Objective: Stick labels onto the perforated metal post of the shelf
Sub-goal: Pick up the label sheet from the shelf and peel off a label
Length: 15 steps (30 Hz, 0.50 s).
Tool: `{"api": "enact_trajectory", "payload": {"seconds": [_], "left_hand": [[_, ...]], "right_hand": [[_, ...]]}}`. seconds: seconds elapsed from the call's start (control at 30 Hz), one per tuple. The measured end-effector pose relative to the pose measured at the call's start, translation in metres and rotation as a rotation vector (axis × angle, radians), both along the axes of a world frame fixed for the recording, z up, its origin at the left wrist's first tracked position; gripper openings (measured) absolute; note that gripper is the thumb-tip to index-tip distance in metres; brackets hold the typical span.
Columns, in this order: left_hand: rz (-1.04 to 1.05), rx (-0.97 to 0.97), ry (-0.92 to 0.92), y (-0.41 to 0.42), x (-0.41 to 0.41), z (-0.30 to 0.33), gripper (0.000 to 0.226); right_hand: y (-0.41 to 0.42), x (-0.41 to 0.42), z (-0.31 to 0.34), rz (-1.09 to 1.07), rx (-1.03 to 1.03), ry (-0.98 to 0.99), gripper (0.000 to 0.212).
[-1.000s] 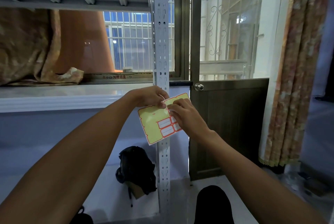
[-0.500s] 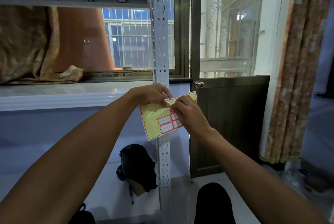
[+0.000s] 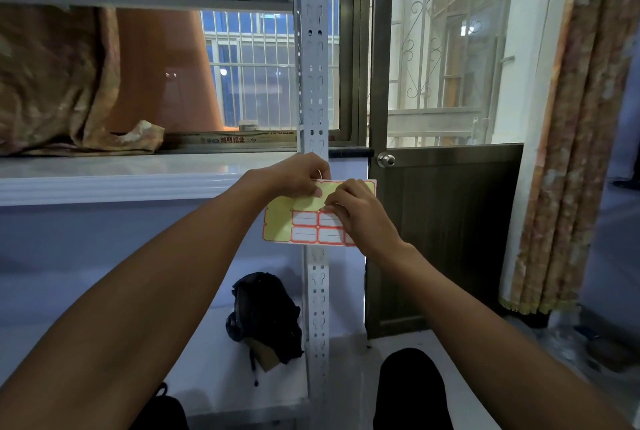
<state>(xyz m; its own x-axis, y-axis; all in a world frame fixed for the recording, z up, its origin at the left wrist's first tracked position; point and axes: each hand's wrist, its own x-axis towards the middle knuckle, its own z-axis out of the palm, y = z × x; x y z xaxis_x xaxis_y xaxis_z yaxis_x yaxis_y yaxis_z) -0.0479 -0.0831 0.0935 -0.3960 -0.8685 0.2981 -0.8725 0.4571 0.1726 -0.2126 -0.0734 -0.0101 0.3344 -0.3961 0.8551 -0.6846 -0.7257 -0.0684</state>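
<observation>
Where the white shelf board (image 3: 145, 183) meets a window and a brown door (image 3: 446, 235) with a patterned curtain (image 3: 568, 138) beside it, the perforated metal post (image 3: 314, 76) rises upright, pale grey, its long axis vertical. In front of it, at shelf-board height, hangs the label sheet (image 3: 294, 221): yellow backing, red-bordered white labels, long side roughly level. The left hand (image 3: 298, 175) pinches its top edge; the right hand (image 3: 360, 213) has fingers curled, pinching a label. A black bag (image 3: 263, 315) sits below.
</observation>
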Motion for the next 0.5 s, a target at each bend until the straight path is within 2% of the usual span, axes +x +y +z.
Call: {"api": "enact_trajectory", "payload": {"seconds": [0.23,0.5], "left_hand": [[0.009,-0.135,-0.084,-0.003,0.011,-0.007,0.021],[0.020,-0.133,-0.094,-0.007,0.023,-0.018,0.022]], "right_hand": [[0.003,0.008,0.002,0.051,0.102,-0.058,0.017],[0.005,0.015,-0.003,0.117,0.110,-0.063,0.020]]}}
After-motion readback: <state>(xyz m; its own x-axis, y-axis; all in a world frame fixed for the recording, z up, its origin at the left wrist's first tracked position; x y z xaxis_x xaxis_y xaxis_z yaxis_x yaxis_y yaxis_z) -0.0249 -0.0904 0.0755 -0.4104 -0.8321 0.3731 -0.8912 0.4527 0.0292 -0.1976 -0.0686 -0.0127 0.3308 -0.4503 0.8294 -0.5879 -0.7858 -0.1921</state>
